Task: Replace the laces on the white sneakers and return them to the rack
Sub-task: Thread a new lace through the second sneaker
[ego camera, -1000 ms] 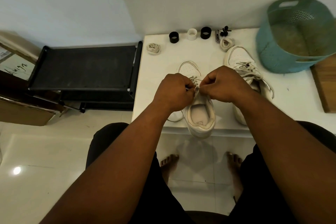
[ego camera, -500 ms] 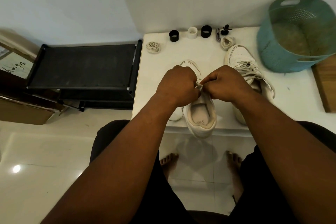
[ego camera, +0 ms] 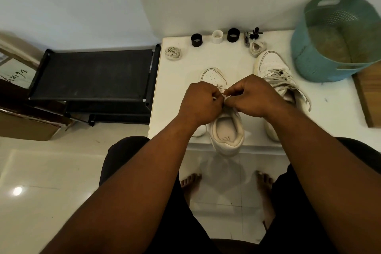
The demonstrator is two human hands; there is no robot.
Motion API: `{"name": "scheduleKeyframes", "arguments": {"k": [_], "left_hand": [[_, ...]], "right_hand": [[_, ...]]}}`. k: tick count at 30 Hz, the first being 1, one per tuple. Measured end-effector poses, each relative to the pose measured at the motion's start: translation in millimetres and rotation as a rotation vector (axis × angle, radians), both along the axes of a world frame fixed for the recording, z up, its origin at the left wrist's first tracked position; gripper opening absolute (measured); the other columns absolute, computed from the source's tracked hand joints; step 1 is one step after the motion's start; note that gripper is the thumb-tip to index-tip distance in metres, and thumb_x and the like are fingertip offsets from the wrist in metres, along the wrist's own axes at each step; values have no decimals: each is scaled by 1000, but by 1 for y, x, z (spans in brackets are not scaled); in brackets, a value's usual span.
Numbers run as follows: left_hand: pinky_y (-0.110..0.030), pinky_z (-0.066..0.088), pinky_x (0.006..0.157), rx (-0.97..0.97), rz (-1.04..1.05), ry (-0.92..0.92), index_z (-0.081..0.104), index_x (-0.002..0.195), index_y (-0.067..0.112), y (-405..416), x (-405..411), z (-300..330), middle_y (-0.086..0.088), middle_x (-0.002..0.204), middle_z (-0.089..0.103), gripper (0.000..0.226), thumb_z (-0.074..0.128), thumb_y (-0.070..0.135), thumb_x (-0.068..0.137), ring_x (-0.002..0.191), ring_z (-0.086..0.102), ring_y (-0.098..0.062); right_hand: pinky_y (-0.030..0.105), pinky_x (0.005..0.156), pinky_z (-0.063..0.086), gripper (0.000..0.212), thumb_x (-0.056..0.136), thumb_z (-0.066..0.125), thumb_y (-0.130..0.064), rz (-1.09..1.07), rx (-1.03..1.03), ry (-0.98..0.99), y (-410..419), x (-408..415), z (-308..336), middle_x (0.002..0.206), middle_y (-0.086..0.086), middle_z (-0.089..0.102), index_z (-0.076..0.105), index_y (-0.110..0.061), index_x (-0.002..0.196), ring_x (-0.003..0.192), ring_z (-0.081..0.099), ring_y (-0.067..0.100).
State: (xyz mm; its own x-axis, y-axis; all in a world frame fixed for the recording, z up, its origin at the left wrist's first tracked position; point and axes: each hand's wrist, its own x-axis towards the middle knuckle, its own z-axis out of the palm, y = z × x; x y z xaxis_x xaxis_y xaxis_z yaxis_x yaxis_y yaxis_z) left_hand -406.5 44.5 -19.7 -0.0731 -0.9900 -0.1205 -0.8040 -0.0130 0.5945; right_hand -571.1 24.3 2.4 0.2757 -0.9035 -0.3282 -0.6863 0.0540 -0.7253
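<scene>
A white sneaker [ego camera: 226,130] stands at the front edge of the white table [ego camera: 177,80], heel toward me. My left hand [ego camera: 201,103] and my right hand [ego camera: 253,97] meet over its tongue, and each pinches the pale lace [ego camera: 223,94] with curled fingers. The lace eyelets are mostly hidden under my hands. A second white sneaker [ego camera: 272,68] lies to the right with loose laces spread across it. Two coiled laces lie farther back, one [ego camera: 173,52] at the left and one [ego camera: 256,47] near the second sneaker's toe.
A black shoe rack [ego camera: 92,76] stands left of the table. A teal basket [ego camera: 338,39] sits at the back right, beside a wooden board [ego camera: 369,97]. Three small rings [ego camera: 217,37] and small black parts [ego camera: 252,35] line the back edge. Cardboard boxes [ego camera: 18,109] stand at far left.
Both hands have shifted slightly over the sneaker's tongue while working the lace; they stay close together. The sneakers have not moved.
</scene>
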Motion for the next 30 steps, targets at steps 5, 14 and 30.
{"name": "scheduleKeyframes", "arguments": {"k": [5, 14, 30], "left_hand": [[-29, 54, 76, -12, 1, 75, 82, 84, 17, -3, 4, -4, 2, 84, 77, 11, 71, 17, 87, 79, 68, -12], [-29, 15, 122, -24, -245, 65, 38, 154, 33, 5, 31, 3, 3, 156, 42, 103, 88, 58, 67, 145, 28, -12], [-30, 28, 90, 343, 355, 309, -20, 157, 44, 53, 4, 4, -13, 167, -25, 99, 59, 25, 101, 157, 9, -31]], "right_hand": [[45, 76, 61, 7, 90, 73, -15, -155, 107, -181, -4, -6, -11, 77, 5, 75, 79, -15, 86, 70, 71, 24], [40, 83, 57, 17, 103, 50, -20, -491, 37, -466, -9, 1, -12, 95, 1, 72, 60, -19, 90, 97, 71, 23], [28, 76, 44, 12, 89, 71, -36, 105, -179, 260, 9, -8, -6, 93, -5, 69, 74, -26, 84, 89, 62, 16]]}}
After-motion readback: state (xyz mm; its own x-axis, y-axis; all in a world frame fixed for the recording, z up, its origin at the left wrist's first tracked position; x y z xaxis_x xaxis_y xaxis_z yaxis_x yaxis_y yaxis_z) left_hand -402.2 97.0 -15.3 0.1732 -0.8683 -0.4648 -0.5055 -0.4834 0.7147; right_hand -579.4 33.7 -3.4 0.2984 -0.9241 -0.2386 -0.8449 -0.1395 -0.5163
